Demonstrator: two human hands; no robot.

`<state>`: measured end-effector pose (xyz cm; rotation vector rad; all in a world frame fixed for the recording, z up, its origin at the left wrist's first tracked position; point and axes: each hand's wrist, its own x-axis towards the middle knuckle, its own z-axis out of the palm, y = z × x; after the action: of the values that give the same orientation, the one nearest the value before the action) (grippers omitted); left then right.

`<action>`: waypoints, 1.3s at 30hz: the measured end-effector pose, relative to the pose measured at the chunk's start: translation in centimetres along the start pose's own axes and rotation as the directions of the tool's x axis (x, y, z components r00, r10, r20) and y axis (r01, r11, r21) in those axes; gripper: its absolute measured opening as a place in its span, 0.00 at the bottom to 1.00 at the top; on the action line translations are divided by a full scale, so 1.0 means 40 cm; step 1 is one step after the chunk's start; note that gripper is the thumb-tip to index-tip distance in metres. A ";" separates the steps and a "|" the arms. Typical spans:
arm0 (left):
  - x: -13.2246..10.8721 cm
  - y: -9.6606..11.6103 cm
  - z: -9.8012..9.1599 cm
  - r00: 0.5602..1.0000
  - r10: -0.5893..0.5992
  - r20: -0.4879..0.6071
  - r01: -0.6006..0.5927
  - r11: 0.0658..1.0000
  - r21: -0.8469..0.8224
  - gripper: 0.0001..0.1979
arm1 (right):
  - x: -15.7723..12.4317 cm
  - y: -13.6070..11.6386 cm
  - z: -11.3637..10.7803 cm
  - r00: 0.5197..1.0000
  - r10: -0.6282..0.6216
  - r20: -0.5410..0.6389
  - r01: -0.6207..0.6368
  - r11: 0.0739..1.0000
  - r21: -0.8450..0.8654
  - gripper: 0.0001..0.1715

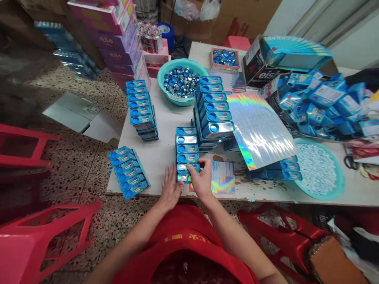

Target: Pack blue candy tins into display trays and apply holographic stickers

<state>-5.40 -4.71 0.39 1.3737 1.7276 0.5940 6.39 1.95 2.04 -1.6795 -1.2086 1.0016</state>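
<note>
A short row of small blue boxes point(186, 152) lies on the white table point(161, 152) right in front of me. My left hand point(171, 187) rests flat against the left side of the nearest box point(185, 177), fingers stretched out. My right hand point(202, 178) is curled around the right side of that same box, thumb on top. Under and beside my right hand lies a small holographic sheet point(223, 177). More blue boxes stand in rows at the left front corner point(128, 171), farther back on the left point(141, 108) and in the middle point(214, 108).
A teal bowl of blue caps point(181, 81) sits at the back; a teal dish of white pellets point(318, 169) lies on the right. A large holographic sheet point(260, 130) covers some boxes. Loose blue boxes point(322, 104) pile at right. Red plastic stools point(44, 232) stand on the floor.
</note>
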 end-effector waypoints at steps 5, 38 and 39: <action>-0.068 -0.059 -0.015 0.929 0.200 -0.312 -0.164 0.977 0.138 0.33 | -0.014 0.078 -0.086 1.000 0.005 0.028 -0.009 0.992 0.129 0.17; 0.337 0.088 0.429 0.990 0.005 0.142 -0.081 0.840 0.536 0.10 | 0.204 0.474 -0.333 0.729 -0.399 0.556 0.684 0.426 -0.592 0.10; 0.335 0.091 0.428 0.990 0.010 0.138 -0.082 0.845 0.528 0.11 | 0.200 0.452 -0.348 0.736 -0.402 0.545 0.677 0.419 -0.605 0.09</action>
<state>10.05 6.85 -10.24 1.7942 1.8307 0.0277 26.72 3.66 -10.97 -1.4929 -2.5069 0.2842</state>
